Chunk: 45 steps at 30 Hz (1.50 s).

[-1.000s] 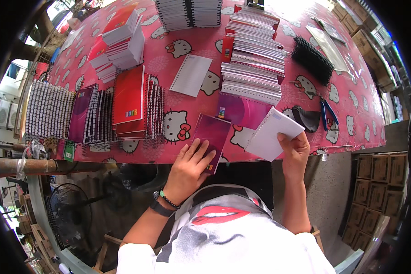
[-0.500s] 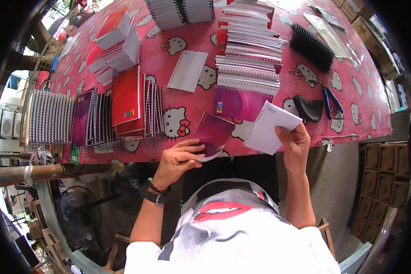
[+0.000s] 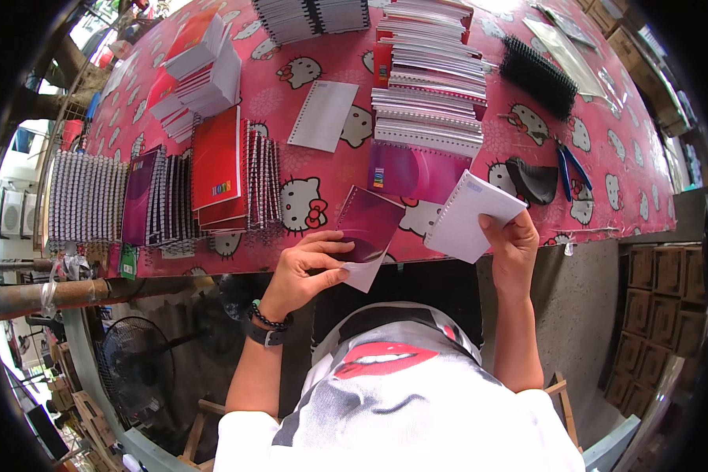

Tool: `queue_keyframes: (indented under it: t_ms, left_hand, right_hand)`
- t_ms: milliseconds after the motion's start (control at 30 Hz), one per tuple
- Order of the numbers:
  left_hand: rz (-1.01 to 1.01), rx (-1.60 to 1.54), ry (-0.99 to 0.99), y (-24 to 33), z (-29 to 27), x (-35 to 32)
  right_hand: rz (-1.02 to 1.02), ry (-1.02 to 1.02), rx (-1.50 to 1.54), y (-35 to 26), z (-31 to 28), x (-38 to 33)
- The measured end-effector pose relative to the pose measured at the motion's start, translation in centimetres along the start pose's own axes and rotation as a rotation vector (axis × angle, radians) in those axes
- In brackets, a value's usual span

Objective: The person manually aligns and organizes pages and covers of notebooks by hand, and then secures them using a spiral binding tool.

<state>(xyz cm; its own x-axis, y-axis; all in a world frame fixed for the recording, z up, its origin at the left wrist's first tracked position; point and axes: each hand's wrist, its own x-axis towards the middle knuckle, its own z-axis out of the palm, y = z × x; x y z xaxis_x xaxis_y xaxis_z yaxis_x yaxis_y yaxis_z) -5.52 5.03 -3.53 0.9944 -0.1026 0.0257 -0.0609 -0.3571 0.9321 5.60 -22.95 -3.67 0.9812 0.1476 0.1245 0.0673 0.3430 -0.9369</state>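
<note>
Between the thumb and fingers of my left hand point(image 3: 303, 271) is a purple notebook cover point(image 3: 370, 222), punched along its upper left edge. A white sheet shows at its lower corner, hanging past the table's near edge. My right hand point(image 3: 514, 250) grips a block of white punched pages point(image 3: 473, 219) by its lower right side, thumb on top. Just beyond the two, a purple-covered notebook point(image 3: 417, 171) lies at the near end of a long row of punched page stacks point(image 3: 433, 82). A loose white punched sheet point(image 3: 322, 116) lies left of that row.
Spiral-bound notebooks with red point(image 3: 219, 161) and purple point(image 3: 140, 197) covers stand at the left, beside a bundle of wire spirals point(image 3: 86, 200). Toward the right lie blue-handled pliers point(image 3: 573, 173), a black curved object point(image 3: 533, 181) and a black bristly block point(image 3: 538, 77). The pink patterned tablecloth point(image 3: 307, 177) covers the table.
The purple cover has shifted slightly, and more of the white sheet at its lower corner now shows. My right hand has moved the page block a little to the right.
</note>
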Motion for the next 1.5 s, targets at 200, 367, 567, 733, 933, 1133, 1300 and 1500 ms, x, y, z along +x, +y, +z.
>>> queue_keyframes:
  t_ms: [200,367,567,733,933,1133,1300,1500]
  left_hand:
    - [-0.089,-0.205,0.15,-0.4,1.3,-0.7]
    - [-0.095,-0.276,0.174,-0.8,1.3,-0.8]
    - [-0.051,-0.217,0.126,-0.6,0.9,-0.7]
    - [-0.054,-0.338,0.356,-1.4,1.7,-1.3]
    - [-0.11,-0.544,0.955,-0.6,3.5,0.0]
    - [-0.1,0.052,1.035,-0.5,4.7,-1.6]
    - [0.304,0.471,0.56,0.1,5.5,-2.4]
    - [0.102,0.564,0.495,1.8,6.4,-3.4]
  right_hand:
    - [0.0,-0.003,-0.013,-0.2,0.0,0.0]
    - [0.003,-0.022,-0.001,-0.2,0.5,0.0]
    - [-0.007,-0.027,-0.042,-0.4,0.9,0.0]
    - [-0.171,-0.039,-0.181,-0.9,1.5,-0.6]
    - [-0.736,-0.567,-0.764,-0.8,6.0,-1.7]
    - [-0.585,-0.88,-0.952,4.6,7.6,-2.5]
    - [-0.422,-0.903,-0.891,1.9,5.6,-1.0]
    - [-0.406,-0.564,-0.846,1.4,3.8,1.4]
